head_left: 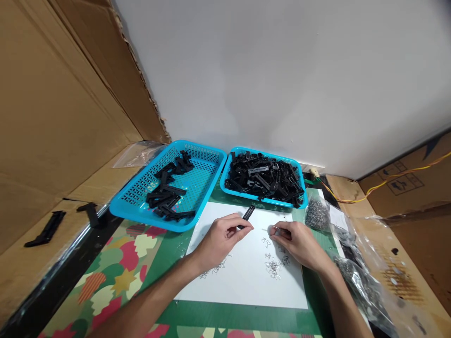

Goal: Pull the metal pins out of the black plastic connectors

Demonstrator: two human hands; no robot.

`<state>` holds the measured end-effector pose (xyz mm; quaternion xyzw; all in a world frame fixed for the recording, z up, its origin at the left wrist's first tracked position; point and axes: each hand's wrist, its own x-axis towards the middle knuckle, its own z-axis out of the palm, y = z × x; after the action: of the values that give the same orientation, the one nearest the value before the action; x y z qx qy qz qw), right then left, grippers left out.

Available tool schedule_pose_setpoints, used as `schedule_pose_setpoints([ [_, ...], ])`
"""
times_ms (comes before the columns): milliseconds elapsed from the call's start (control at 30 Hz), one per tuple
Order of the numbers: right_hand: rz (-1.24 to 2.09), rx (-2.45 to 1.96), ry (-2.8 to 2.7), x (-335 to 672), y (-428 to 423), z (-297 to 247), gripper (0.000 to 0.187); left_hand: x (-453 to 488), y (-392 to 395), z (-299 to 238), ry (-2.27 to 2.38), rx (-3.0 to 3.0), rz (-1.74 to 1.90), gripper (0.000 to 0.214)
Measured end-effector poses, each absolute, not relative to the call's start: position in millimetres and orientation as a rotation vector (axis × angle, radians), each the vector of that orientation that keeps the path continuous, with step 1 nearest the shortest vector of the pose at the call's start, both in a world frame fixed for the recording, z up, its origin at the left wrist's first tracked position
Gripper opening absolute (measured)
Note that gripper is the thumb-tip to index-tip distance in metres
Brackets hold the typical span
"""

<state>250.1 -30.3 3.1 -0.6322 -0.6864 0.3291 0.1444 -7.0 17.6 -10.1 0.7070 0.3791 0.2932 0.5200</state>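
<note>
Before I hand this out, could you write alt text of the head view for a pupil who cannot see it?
A person's left hand holds a black part over a white sheet; the right hand appears to pinch a metal piece near scattered others. Behind, the left blue basket holds some black parts and the right basket is heaped with them.

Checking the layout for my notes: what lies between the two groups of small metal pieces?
In the head view, only bare white paper shows between the left group and the right group.
</note>
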Motion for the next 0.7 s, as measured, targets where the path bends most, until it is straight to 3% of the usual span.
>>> schedule_pose_setpoints([
  [467,1.031,-1.735,-1.815,259.8,-30.1,-6.7,0.026,-9.1,15.4,-10.9,0.920,1.782,0.669,0.025],
  [700,0.899,-1.779,-1.938,252.0,-30.7,-6.2,0.013,-8.3,15.1,-8.2,0.925,1.793,0.669,0.024],
])
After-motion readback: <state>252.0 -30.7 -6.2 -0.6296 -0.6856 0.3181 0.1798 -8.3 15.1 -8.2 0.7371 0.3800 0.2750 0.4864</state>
